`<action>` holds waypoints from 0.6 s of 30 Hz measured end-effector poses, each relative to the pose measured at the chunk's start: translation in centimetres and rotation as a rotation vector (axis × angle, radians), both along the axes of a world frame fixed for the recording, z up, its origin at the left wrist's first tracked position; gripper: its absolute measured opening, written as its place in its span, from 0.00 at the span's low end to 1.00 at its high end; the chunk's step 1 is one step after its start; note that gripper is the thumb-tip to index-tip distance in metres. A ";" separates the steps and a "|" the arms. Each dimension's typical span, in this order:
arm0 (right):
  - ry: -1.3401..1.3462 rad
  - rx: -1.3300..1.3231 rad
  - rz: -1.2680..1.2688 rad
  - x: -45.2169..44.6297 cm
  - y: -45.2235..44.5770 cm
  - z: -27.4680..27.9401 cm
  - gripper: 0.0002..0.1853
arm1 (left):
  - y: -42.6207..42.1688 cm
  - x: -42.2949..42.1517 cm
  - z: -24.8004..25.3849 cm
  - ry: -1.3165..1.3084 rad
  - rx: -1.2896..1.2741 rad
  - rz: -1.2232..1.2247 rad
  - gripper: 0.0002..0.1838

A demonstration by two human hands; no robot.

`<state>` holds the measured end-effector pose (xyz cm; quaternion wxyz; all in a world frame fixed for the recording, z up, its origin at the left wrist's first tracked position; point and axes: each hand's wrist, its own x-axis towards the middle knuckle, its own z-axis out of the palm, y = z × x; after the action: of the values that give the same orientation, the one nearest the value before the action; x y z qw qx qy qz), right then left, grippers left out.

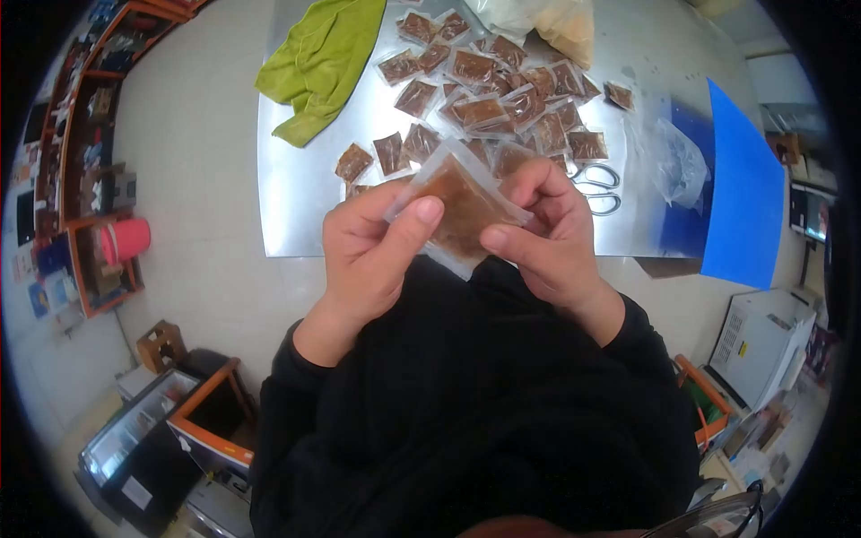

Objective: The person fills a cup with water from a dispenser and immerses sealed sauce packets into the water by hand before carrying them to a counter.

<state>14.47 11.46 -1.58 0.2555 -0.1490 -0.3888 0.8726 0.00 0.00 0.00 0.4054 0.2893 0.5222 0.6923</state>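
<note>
Between my two hands, close to my chest, is a clear plastic sachet [465,204] with brown contents and pale sealed edges. My left hand [372,247] pinches its left side, thumb on the front face. On the right side, my right hand [556,233] grips it between thumb and curled fingers. The sachet is turned cornerwise, one corner up and one down. Behind it, a heap of similar brown sachets [484,112] is spread over the metal table. Scissors [599,202] lie just right of my right hand, their handles showing and the blades hidden.
A green cloth [327,63] lies on the metal table [291,202] at the left. Large plastic bags [547,22] rest at the far edge. A crumpled clear bag [680,166] and a blue sheet [744,188] are at the right. Orange-edged shelves [85,117] stand far left.
</note>
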 end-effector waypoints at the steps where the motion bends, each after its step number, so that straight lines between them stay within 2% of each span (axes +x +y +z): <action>1: 0.018 -0.012 0.008 0.1 -0.2 0.1 0.17 | -0.3 0.1 0.3 0.000 -0.013 0.003 0.10; 8: 0.057 -0.071 0.054 2.3 1.7 -0.8 0.17 | 1.4 3.3 1.3 -0.074 -0.058 0.064 0.09; 18: 0.114 -0.305 0.158 3.9 2.3 -1.5 0.19 | 1.9 5.1 1.2 -0.121 -0.143 0.099 0.08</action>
<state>18.34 13.78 -3.07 0.1822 -0.1051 -0.2473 0.9458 5.09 1.93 1.23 0.4211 0.1911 0.5588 0.6884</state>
